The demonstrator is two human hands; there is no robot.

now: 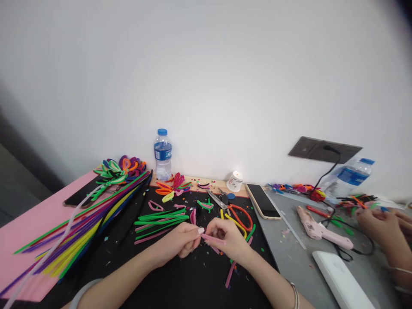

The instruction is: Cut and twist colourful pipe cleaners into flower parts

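My left hand (185, 240) pinches one end of a folded pink pipe cleaner (215, 239) between thumb and fingers. From the other side, the curled fingers of my right hand (229, 240) grip the same piece. Just beyond my left hand lie green and pink pipe cleaner lengths (161, 220) in a loose row. A small pink loop (193, 216) rests above my knuckles. Scissors with orange handles (241, 216) lie behind my right hand, beside yellow-handled scissors (236, 221).
Long coloured pipe cleaners (86, 231) fan out at the left. A water bottle (163, 156) and a paper cup (234, 181) stand by the wall. At right are a phone (263, 201), a pink glue gun (323, 227), a white case (341, 279) and another person's hands (380, 225).
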